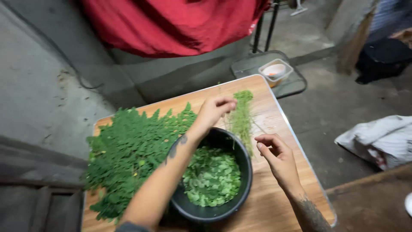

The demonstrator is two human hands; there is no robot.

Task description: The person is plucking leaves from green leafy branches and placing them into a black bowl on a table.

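The left hand (213, 110) reaches across the black bowl (223, 205) and pinches the top of a thin green sprig (242, 118) between its fingertips, so the sprig hangs down over the far side of the bowl. Held there, any small leaves that come off can drop into the bowl and not onto the worktop (274, 202). The right hand (277, 155) is just beside the sprig's lower end, with its fingers curled loosely and nothing in them. The bowl sits in the middle of the wooden worktop, close to both hands, and it is partly full of little round loose leaves (212, 176). A big pile of leafy branches (128, 150) lies on the left side of the worktop, touching the bowl, so it is easy to reach. Past the worktop, a small white tub (275, 71) sits on a grey tray. A red cloth (171, 23) hangs at the back, and a white bag (380, 139) lies on the floor to the right.
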